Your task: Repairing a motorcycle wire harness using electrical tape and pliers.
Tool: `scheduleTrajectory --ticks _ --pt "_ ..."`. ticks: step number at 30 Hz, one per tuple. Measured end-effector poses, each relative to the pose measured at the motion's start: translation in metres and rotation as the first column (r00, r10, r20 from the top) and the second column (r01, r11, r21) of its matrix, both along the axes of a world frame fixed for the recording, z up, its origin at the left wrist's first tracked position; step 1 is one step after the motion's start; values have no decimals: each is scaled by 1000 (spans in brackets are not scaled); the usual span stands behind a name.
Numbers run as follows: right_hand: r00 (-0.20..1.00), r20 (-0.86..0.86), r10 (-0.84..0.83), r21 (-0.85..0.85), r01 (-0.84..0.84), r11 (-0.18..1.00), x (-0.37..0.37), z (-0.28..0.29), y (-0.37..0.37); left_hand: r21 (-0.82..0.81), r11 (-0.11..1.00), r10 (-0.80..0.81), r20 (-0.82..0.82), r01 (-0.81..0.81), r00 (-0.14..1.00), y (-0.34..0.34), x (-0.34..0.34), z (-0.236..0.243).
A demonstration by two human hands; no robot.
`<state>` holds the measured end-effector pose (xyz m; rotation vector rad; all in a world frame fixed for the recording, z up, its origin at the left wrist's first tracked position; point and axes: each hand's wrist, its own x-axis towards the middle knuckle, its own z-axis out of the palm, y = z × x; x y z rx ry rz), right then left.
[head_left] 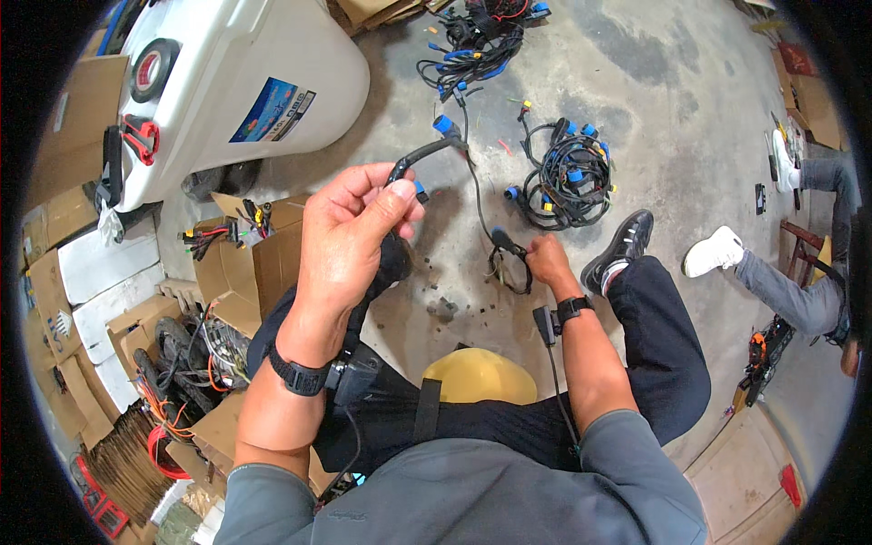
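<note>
My left hand [350, 222] is closed, thumb pressed against the fingers, on a thick black cable [418, 154]. A blue connector [442, 124] sits at the cable's far end, and a second bit of blue [421, 192] shows beside my fingertips. From there a thin black wire runs down toward my right hand [550, 262], whose fingers are pinched at a small loop of black wire [513, 272] just above the floor. Right of these lies a coiled bundle of black cables [574, 177] with blue and yellow connectors. Farther off is another cable tangle [481, 50].
A large white tub [318, 82] stands at the far left, with a black tape roll [154, 70] on it. Cardboard boxes [238, 277] with wires fill the left side. I sit on a yellow stool [481, 374]. Another person's white shoe [713, 252] is at the right.
</note>
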<state>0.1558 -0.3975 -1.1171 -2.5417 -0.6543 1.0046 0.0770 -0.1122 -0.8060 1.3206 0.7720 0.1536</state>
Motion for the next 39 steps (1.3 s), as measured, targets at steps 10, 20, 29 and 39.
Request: scheduleTrajectory --ticks 10,20,29,39 --pt "415 -680 -604 -168 714 680 2 4 14 20 1000 8 -114 -6 993 5 -3 -33" --pt "342 -712 -613 -143 785 603 -21 -18 19 -85 970 -233 -590 227 773 1 -30 -142" --pt "591 -715 -374 91 609 788 53 109 17 270 722 -389 -603 637 697 -17 -17 -151" --pt "761 -625 -174 521 573 633 102 304 13 361 567 -630 -388 740 672 -70 -12 -86"
